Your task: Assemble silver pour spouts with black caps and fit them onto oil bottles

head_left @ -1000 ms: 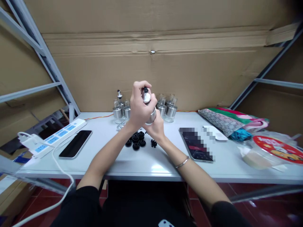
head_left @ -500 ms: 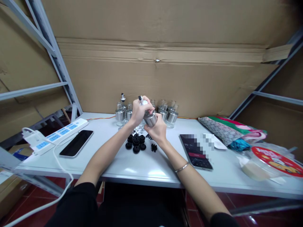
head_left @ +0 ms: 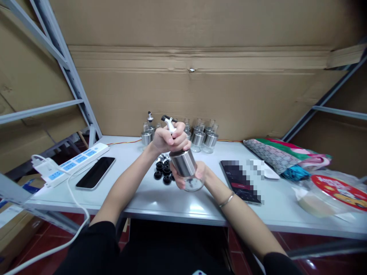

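A glass bottle with a brushed-metal sleeve (head_left: 184, 163) is held tilted above the table, its clear base toward me. My left hand (head_left: 171, 139) is closed around the top of it, and a silver pour spout (head_left: 169, 124) with a black flip cap sticks out above the fist. The neck is hidden by those fingers. Lower down, my right hand (head_left: 202, 171) is wrapped around the bottle's body from behind. Beneath my hands lies a cluster of black ribbed stoppers (head_left: 166, 179), with silver spout parts partly hidden behind it.
Behind my hands stand several similar bottles (head_left: 210, 141), one at the left with a spout (head_left: 150, 117). A power strip (head_left: 77, 162) and a phone (head_left: 96, 173) lie left. On the right are another phone (head_left: 239, 181), a folded patterned bag (head_left: 275, 158) and a plastic tub (head_left: 329, 194).
The bottle has come closer to me and lower, its base now showing. My right hand has moved down along it, and my left fist now wraps the top.
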Tool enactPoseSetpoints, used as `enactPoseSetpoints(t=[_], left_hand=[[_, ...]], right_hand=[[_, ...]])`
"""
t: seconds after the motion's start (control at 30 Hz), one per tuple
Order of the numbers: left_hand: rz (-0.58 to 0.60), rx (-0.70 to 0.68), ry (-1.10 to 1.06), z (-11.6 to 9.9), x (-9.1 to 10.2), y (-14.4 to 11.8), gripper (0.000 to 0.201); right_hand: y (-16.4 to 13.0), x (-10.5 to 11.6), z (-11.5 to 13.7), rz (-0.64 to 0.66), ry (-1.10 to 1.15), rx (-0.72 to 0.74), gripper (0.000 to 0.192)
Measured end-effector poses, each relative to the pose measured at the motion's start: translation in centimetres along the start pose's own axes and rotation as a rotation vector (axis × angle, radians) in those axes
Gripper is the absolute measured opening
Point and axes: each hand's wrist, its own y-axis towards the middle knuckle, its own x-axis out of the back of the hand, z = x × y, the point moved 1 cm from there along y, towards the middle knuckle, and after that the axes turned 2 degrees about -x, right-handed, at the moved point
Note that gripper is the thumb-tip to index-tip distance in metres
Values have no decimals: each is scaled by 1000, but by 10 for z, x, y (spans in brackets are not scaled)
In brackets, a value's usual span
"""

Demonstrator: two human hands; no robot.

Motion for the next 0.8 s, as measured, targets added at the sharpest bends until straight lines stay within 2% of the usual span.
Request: enactPoseSetpoints(t=[0.1,0.17,0.23,0.37,0.6,0.8], left_hand=[[-35,40,-34,4,-6,1,42],[-89,37,-67,4,-10,2,42],[-177,-17,-105,2,-11,3,38],[-357,-132,-104,-2,-7,5,28],[-462,-253,-44,4,7,12,23],[-646,-268,168,16,30,18,21]], right_hand=[[1,3,-9,299,201,33,53],[5,2,-11,345,233,70,55],[9,1,-9,283,244,101,56],[12,-1,-4,53,288,157,53],[10,-7,3,-218,270,145,52],[12,-8,6,-383,285,157,48]])
